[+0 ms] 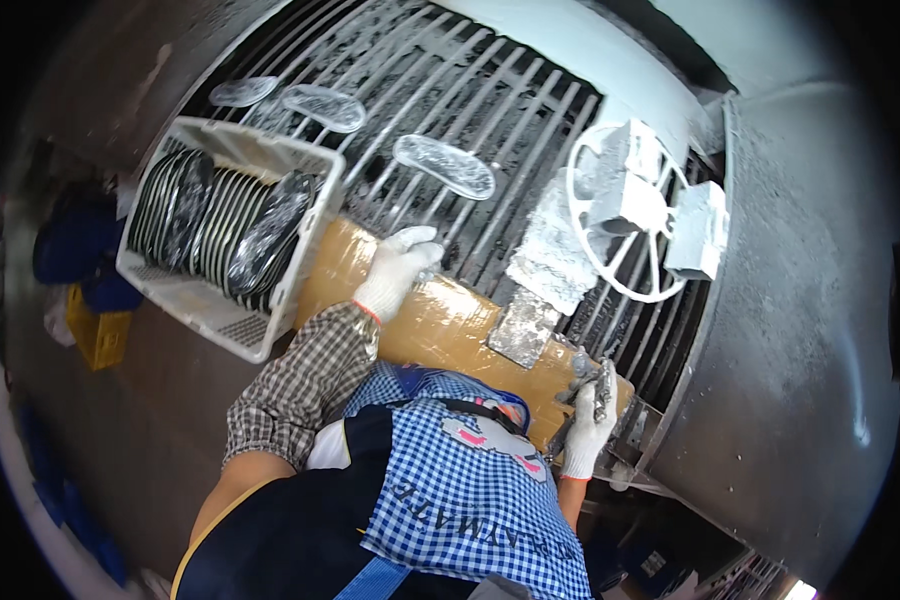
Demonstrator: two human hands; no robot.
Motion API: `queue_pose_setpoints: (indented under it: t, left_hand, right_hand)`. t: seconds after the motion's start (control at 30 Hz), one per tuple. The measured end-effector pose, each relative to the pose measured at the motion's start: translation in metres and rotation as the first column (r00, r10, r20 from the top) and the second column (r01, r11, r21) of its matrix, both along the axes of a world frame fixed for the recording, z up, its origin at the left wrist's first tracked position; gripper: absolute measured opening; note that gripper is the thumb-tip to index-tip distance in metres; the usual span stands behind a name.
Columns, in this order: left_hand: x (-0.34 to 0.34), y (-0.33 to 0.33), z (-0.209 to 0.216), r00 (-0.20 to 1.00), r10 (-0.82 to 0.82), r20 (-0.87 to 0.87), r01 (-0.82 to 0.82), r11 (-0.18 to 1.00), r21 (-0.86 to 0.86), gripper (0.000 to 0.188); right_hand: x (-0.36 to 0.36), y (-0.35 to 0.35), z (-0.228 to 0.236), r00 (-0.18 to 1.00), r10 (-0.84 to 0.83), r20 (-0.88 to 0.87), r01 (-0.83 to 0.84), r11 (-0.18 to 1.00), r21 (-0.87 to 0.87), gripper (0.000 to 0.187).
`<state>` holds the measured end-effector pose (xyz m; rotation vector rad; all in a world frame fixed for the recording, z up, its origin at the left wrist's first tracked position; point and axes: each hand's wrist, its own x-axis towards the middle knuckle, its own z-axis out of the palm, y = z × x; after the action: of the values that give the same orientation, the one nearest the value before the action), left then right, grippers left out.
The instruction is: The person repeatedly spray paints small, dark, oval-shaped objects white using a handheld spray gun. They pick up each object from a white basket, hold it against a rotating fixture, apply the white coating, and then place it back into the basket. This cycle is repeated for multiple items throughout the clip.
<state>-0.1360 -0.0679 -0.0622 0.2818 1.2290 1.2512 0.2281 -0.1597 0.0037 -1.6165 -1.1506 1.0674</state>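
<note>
My left hand (395,275), in a white knit glove, is over a brown tape-covered board (435,320). Its fingers are bent together, with a greyish patch at the tips; what they hold, if anything, I cannot make out. At the board's right end my right hand (590,430), also gloved, is closed around a paint-smeared metal tool that looks like a spray gun (585,385). Beyond the board, three oval pieces with a shiny, filmy surface lie on metal bars: one nearest my left hand (445,166), another (324,107) and the farthest left (243,92).
At left, a white plastic crate (195,318) holds rows of dark oval pieces, some under clear film. A white-coated wheel stand (575,200) with block-shaped parts rises at right, beside a crusted sheet (555,245). Metal walls (800,290) flank the bars. A yellow crate (97,330) sits below left.
</note>
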Motion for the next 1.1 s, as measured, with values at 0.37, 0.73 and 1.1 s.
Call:
queue_pose_setpoints:
  t: [0.37, 0.73, 1.1]
  left_hand:
    - [-0.148, -0.124, 0.097, 0.218, 0.066, -0.974, -0.260, 0.966, 0.007, 0.075]
    - [-0.180, -0.141, 0.060, 0.232, -0.269, -0.935, -0.224, 0.920, -0.321, 0.097]
    - [-0.224, -0.129, 0.013, 0.810, 0.511, -0.287, -0.528, 0.849, 0.021, 0.024]
  right_hand:
    - [-0.004, 0.012, -0.009, 0.986, 0.141, -0.094, -0.146, 0.988, -0.047, 0.064]
    - [0.019, 0.014, -0.029, 0.988, 0.141, -0.055, -0.142, 0.990, 0.001, 0.061]
    - [0.029, 0.009, -0.036, 0.997, 0.080, 0.015, -0.081, 0.993, 0.087, 0.058]
